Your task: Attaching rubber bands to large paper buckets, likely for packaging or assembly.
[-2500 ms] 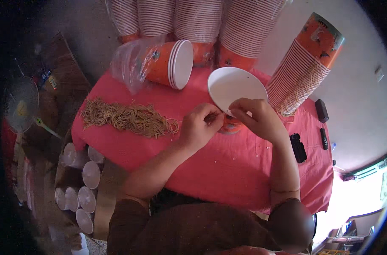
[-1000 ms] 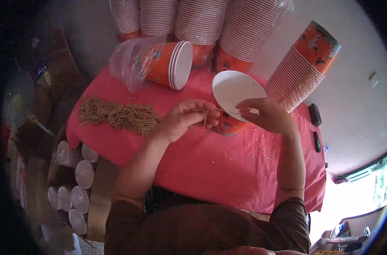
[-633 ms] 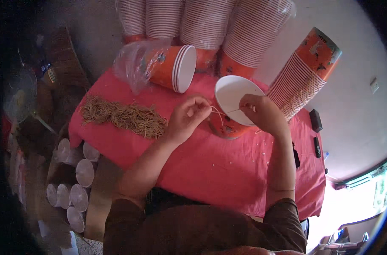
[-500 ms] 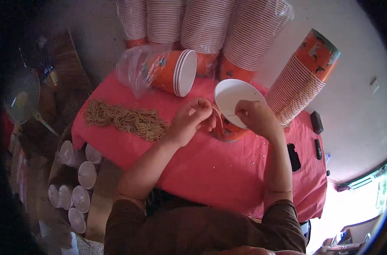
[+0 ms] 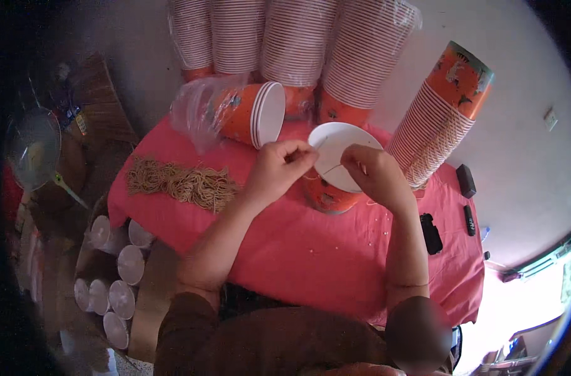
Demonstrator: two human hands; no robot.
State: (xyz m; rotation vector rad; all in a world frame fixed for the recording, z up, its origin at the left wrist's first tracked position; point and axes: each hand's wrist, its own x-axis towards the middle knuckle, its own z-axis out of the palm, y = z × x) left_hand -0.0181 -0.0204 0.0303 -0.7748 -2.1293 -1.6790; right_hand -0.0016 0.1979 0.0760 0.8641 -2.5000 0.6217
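Both my hands are raised over an orange paper bucket with a white inside, which stands open end up and tilted toward me. A thin tan cord shows against its white inside, leading to the pinched fingers of my right hand. Closed at thumb and forefinger, my left hand is at the bucket's left rim. Something thin and dark pokes out at its fingertips, too fine to name. A bundle of tan cords lies left of my left forearm.
Wrapped stacks of buckets line the wall, with a bagged set lying in front. A tall stack leans at right, cords along its side. A black object rests on the pink cloth. Clear cups stand lower left.
My left hand has turned over and its fingers have come together, nearer the bucket's rim. My right hand has shifted slightly left, still pinching the cord. The whole view has moved a little.
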